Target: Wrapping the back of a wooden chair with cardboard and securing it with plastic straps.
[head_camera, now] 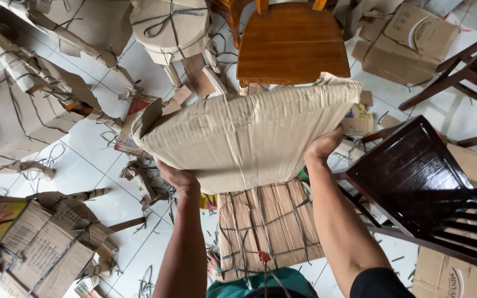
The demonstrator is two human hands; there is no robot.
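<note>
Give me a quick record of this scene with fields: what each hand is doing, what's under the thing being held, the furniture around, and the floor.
Left hand: grips the lower left edge of the cardboard sheet
Right hand: grips its right edge
Below: string-tied cardboard bundle
Furniture: brown wooden chair ahead, dark wooden chair at right
Floor: white tiles, strewn with cardboard scraps

Both hands raise a large sheet of crumpled cardboard (247, 132). The left hand (179, 177) grips its lower edge; the right hand (322, 146) grips its right edge. Below it stands a string-tied cardboard-wrapped seat (269, 223). A dark wooden chair (415, 176) stands to the right.
</note>
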